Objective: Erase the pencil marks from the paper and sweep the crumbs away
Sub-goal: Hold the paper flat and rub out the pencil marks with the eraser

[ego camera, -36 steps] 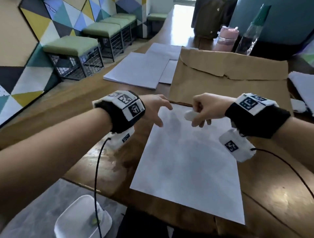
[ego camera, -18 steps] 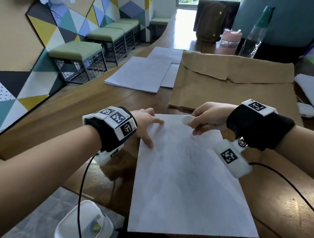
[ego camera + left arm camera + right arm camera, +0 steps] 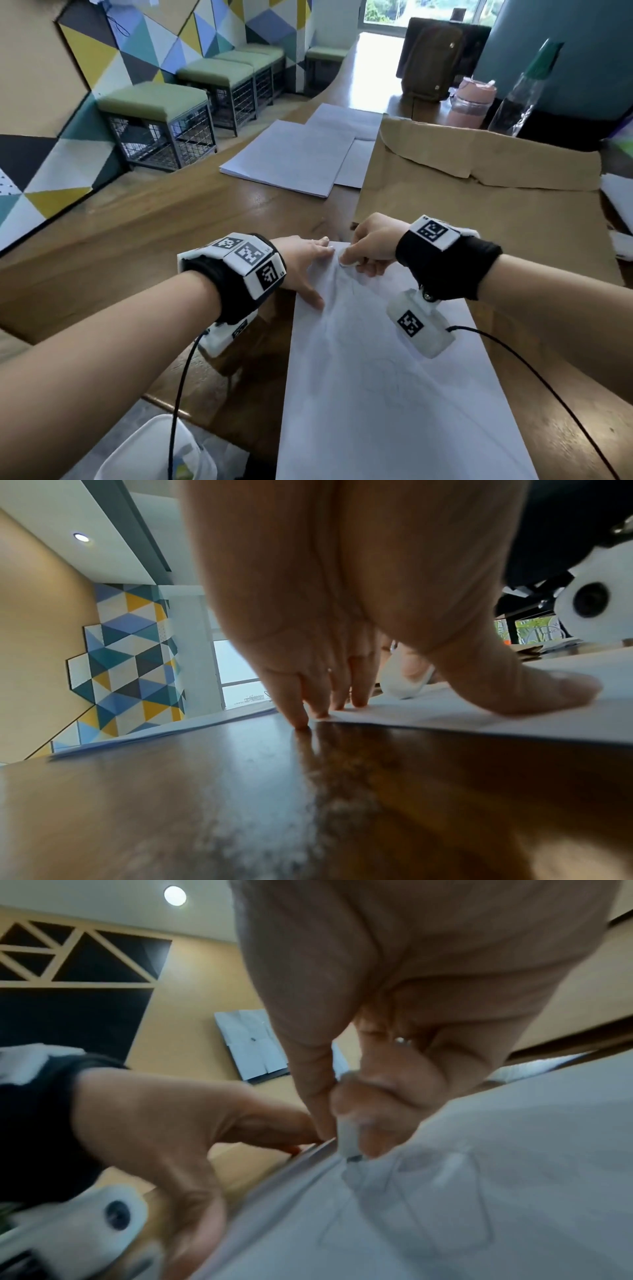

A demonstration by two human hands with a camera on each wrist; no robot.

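Note:
A white sheet of paper (image 3: 383,377) with faint pencil lines lies on the wooden table (image 3: 137,246). My left hand (image 3: 308,267) lies flat on its far left corner, fingers straight and thumb pressing the left edge; the left wrist view shows the fingertips (image 3: 322,710) on the paper's edge. My right hand (image 3: 370,250) pinches a small white eraser (image 3: 349,262) and holds its tip down on the paper (image 3: 479,1191) near the far edge. In the right wrist view the eraser (image 3: 347,1139) sits between thumb and fingers, touching the sheet. No crumbs can be made out.
A brown paper envelope (image 3: 479,192) lies just beyond the sheet. A stack of white sheets (image 3: 291,157) lies farther left. A pink bottle (image 3: 471,102) and a clear bottle (image 3: 520,92) stand at the back. A white bin (image 3: 154,452) sits below the table's near edge.
Both hands have come down onto the far end of the sheet: the left now presses the corner flat, and the right has lowered the eraser onto the paper.

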